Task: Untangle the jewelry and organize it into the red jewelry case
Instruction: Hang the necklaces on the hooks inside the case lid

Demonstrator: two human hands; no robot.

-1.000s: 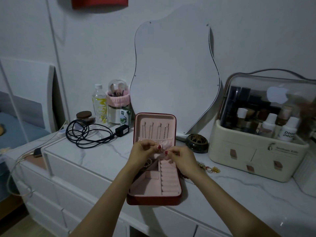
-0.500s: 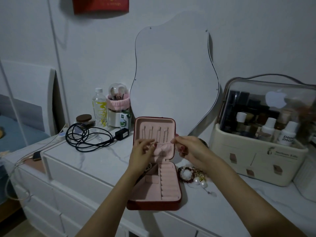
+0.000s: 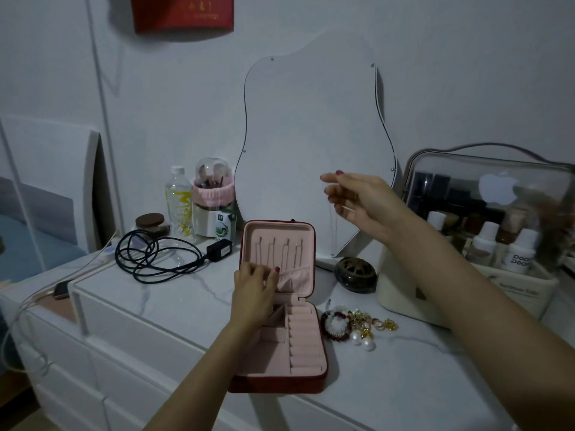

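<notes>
The red jewelry case [image 3: 280, 385] lies open on the white dresser, its pink lid [image 3: 278, 244] standing upright with several hooks. My left hand [image 3: 253, 286] pinches the elastic pocket at the bottom of the lid. My right hand [image 3: 357, 200] is raised high to the right of the case and pinches a thin chain necklace [image 3: 334, 231] that hangs down from it. A tangled pile of jewelry [image 3: 354, 326], with a dark bead bracelet, gold pieces and pearl drops, lies on the dresser just right of the case.
A wavy mirror [image 3: 311, 135] leans on the wall behind the case. A cream cosmetics organizer [image 3: 466, 275] stands at right, a dark round holder [image 3: 354, 273] beside it. A black cable coil [image 3: 155, 256], a bottle [image 3: 179, 200] and a brush cup [image 3: 213, 197] are at left.
My right hand has risen up and to the right from the lid pocket, drawing a thin chain out. My left hand stays at the pocket. The jewelry pile came into view.
</notes>
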